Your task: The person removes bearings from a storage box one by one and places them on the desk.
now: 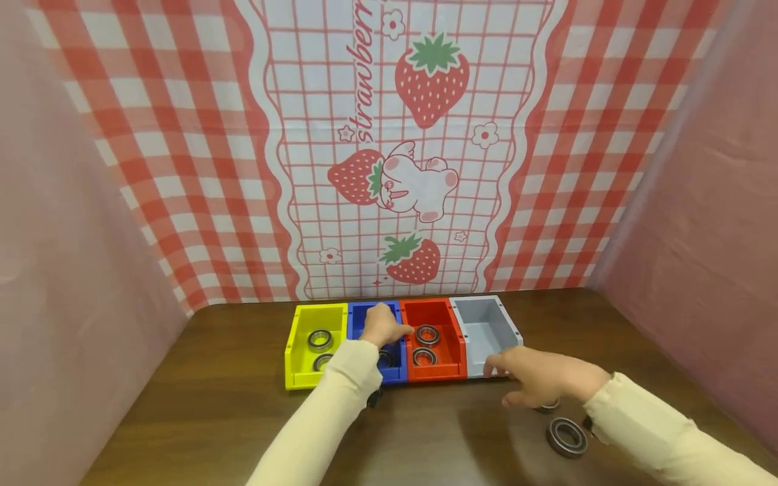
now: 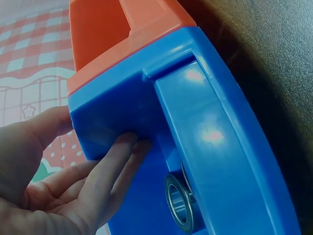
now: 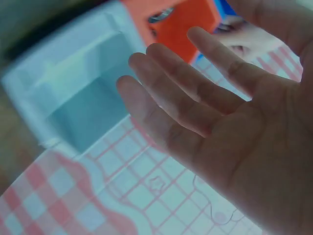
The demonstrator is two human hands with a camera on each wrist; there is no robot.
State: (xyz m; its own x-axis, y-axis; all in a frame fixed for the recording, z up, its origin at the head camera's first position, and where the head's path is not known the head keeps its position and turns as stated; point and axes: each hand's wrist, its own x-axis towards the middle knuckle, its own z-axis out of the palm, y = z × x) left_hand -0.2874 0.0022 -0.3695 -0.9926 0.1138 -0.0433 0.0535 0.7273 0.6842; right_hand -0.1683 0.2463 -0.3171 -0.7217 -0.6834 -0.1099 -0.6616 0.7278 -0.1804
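Observation:
My left hand (image 1: 381,325) reaches into the blue bin (image 2: 230,147), fingers loosely extended and nothing held. In the left wrist view its fingertips are by the bin's inner wall, and a ball bearing (image 2: 170,193) lies just beyond them against the front lip. My right hand (image 1: 541,374) hovers at the front of the grey bin (image 1: 486,324). Seen from the right wrist, its fingers are spread and relaxed, the palm bare. Under and beside that hand, a large bearing (image 1: 554,439) lies on the table and another bearing (image 1: 548,408) is partly hidden.
Next to the blue bin, the red bin (image 1: 456,354) contains two bearings, one farther back (image 1: 435,336). The yellow bin (image 1: 293,354) at the left end also has two, one half covered by my left sleeve. Behind the joined bins hangs a strawberry-print cloth (image 1: 468,256).

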